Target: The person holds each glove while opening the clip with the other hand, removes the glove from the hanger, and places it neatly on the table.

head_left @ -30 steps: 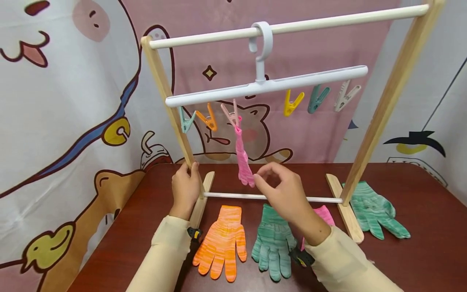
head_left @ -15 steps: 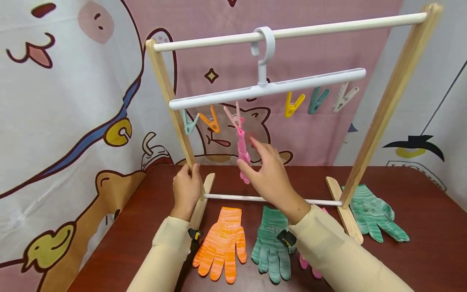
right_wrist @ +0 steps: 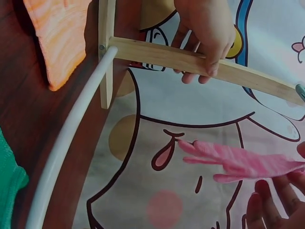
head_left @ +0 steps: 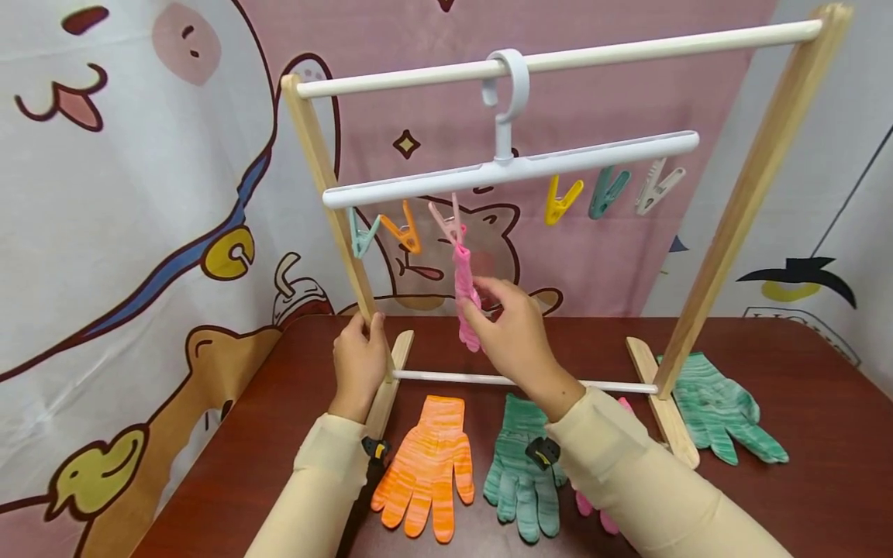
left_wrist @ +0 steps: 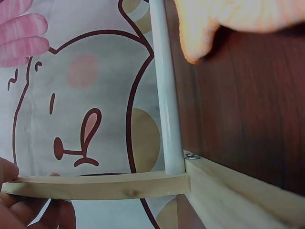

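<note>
My left hand [head_left: 359, 360] grips the left wooden post [head_left: 328, 186] of a rack; the left wrist view shows fingers and thumb around the post [left_wrist: 95, 187]. A pink glove [head_left: 464, 271] dangles, bunched at its cuff, from a pale pink clothespin [head_left: 449, 221] under a white hanger [head_left: 558, 161]. My right hand [head_left: 519, 333] holds the glove at mid-length, thumb in front and index finger at its right edge. In the right wrist view, the pink glove [right_wrist: 243, 160] lies between the thumb and the curled fingers of the right hand [right_wrist: 274, 200].
On the brown table [head_left: 230, 465] lie an orange glove [head_left: 429, 465], a green glove [head_left: 523, 496], a second green glove [head_left: 718, 407] by the right foot, and a pink glove [head_left: 593, 511] mostly under my right sleeve. Yellow [head_left: 560, 203], orange [head_left: 403, 229] and other clothespins hang from the hanger.
My right hand has moved from the dangling glove's fingertips up to its middle, opening and then closing on it. The left hand stays on the post.
</note>
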`<state>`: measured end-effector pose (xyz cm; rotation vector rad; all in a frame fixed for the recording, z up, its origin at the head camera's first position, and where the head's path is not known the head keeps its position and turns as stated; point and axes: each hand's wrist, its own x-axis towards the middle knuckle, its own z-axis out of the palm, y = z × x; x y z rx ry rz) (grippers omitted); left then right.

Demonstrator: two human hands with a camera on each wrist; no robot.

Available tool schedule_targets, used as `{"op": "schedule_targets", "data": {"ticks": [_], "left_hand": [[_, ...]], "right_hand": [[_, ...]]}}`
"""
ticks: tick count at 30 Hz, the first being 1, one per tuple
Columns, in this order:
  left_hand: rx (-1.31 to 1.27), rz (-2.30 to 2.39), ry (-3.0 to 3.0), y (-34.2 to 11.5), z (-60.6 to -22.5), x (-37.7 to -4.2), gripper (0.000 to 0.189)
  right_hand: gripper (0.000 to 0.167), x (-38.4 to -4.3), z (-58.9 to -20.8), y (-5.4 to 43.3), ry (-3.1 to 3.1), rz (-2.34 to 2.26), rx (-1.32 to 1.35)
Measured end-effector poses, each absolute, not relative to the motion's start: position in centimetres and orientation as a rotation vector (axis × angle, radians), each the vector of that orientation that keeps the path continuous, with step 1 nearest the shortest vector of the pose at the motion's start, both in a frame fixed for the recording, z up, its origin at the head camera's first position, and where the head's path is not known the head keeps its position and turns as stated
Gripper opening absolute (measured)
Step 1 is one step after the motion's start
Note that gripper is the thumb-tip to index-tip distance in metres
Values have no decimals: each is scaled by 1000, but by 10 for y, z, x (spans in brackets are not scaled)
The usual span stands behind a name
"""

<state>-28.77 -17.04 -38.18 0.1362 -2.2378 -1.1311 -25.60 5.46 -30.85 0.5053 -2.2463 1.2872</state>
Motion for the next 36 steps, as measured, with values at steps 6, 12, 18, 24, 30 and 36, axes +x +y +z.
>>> {"op": "schedule_targets", "data": {"ticks": [6, 12, 18, 24, 30, 36], "left_hand": [[146, -1133, -2237, -170, -381, -288, 30], [171, -1156, -2242, -170, -381, -289, 30], [165, -1166, -2238, -169, -380, -289, 31], [170, -1153, -2230, -167, -380, -289, 29], [175, -1165, -2219, -166, -380, -289, 26], [177, -1169, -2226, -166, -381, -290, 25]], "right_hand": [[17, -250, -315, 57, -2170, 1314, 487], [17, -246, -319, 62, -2138, 1386, 457], [16, -239, -321, 66, -2127, 1476, 422], [16, -235, -326, 66, -2074, 1564, 382], [15, -236, -328, 68, -1969, 1596, 393], [14, -234, -330, 70, -1980, 1706, 359]]}}
